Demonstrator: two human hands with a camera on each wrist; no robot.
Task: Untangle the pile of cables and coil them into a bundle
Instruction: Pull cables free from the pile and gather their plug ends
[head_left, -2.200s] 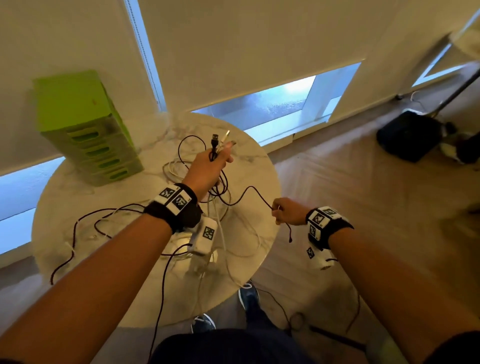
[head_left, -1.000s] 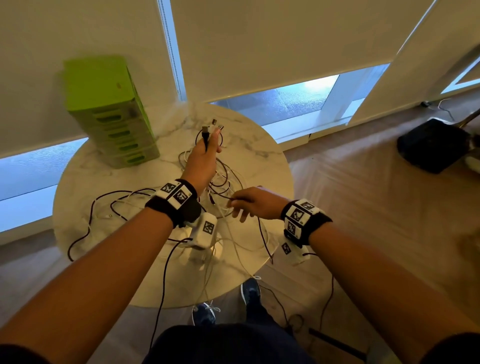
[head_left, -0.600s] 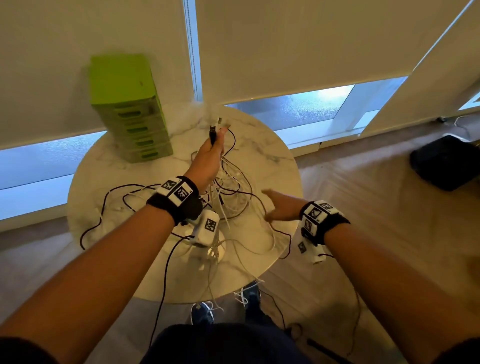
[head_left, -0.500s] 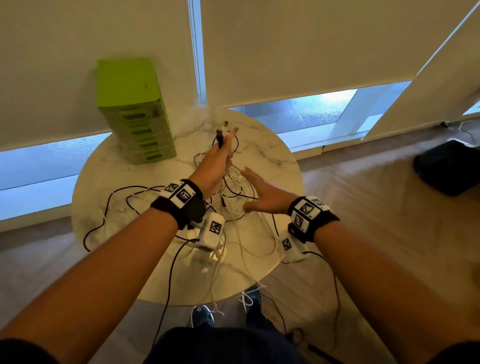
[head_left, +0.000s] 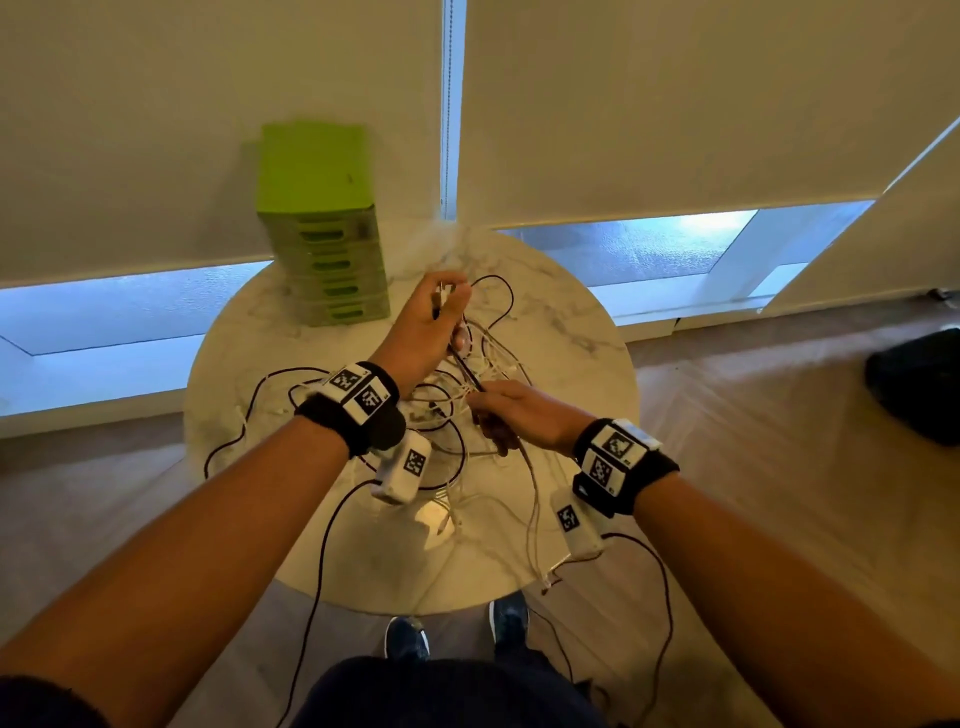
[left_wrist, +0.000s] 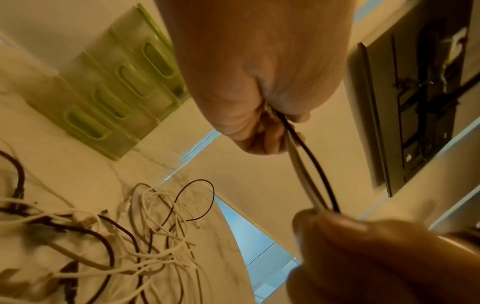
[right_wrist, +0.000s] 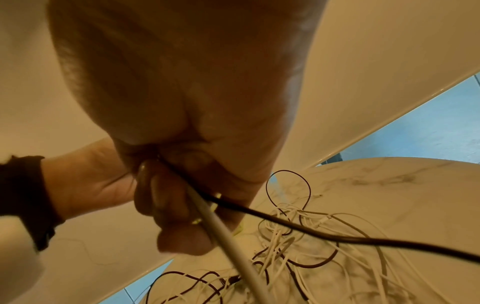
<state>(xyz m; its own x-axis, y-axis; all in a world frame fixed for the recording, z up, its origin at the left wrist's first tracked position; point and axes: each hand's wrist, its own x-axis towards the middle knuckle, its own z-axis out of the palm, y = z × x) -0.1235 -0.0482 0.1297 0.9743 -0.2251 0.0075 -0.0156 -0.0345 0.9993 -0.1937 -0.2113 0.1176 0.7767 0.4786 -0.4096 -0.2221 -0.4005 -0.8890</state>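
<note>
A tangle of black and white cables (head_left: 467, 410) lies on the round marble table (head_left: 571, 338). My left hand (head_left: 447, 306) is raised over the pile and grips a black cable (left_wrist: 314, 164) and a white cable (left_wrist: 301, 170) by their ends. Both strands run down into my right hand (head_left: 493, 415), which curls its fingers (right_wrist: 166, 197) round them just below the left. From the right hand, the black cable (right_wrist: 311, 230) and white cable (right_wrist: 233, 246) drop into the tangle of cables (right_wrist: 311, 257). More loops of the pile (left_wrist: 135, 236) spread out under the left hand.
A green drawer box (head_left: 322, 234) stands at the table's back left, by the blinds. Black cable loops (head_left: 249, 415) trail over the table's left part. Thin leads hang from the wrist cameras past the near edge. My shoes (head_left: 408, 636) are below, and a black bag (head_left: 919, 384) lies on the floor, right.
My right hand, open beside the pile half a second ago, has come in and closed round the strands under the left hand. The left hand keeps its hold on the cable ends.
</note>
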